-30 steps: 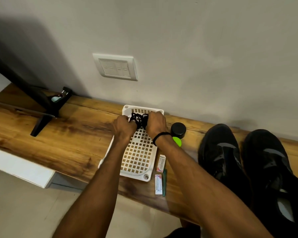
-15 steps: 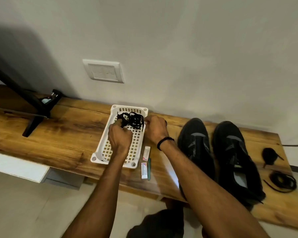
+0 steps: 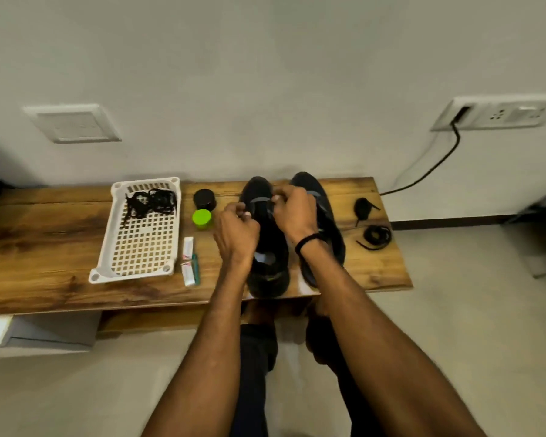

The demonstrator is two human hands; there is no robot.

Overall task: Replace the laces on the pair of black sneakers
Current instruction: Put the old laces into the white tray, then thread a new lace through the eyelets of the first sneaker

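Wooden desk (image 3: 60, 247) runs along the wall w/ everything on it; 2 black sneakers (image 3: 328, 222) sit side by side near its right end, toes to the wall, heels toward you. Both your hands are over the left sneaker (image 3: 267, 272), at its front/eyelet area. Left hand (image 3: 235, 234) is curled, fingertips pinched together on smth small at the shoe's left edge; right hand (image 3: 293, 212) is curled over the tongue area, also pinching. Can't tell exactly what either is holding, prob. a lace end or the eyelet flap, too blurred to say. To do this step well, imo: keep the shoe flat on the desk, pin the upper w/ one hand, feed or pull w/ the other, work one eyelet row at a time, and keep both sides even so ends come out equal. Don't drag the shoe off the near edge; its heel is right at it. Counts, big to small: 1 white basket (image 3: 108, 253) left of the shoes, holding 1 tangled bunch of black laces (image 3: 150, 203) at its far end; 2 loose black lace bundles (image 3: 375, 236) right of the shoes, near the desk's end; 1 black jar (image 3: 205, 198) and 1 green lid (image 3: 201, 217) between basket and shoes; 2 small white sachets (image 3: 188, 252) plus 1 green stick just beside the basket.
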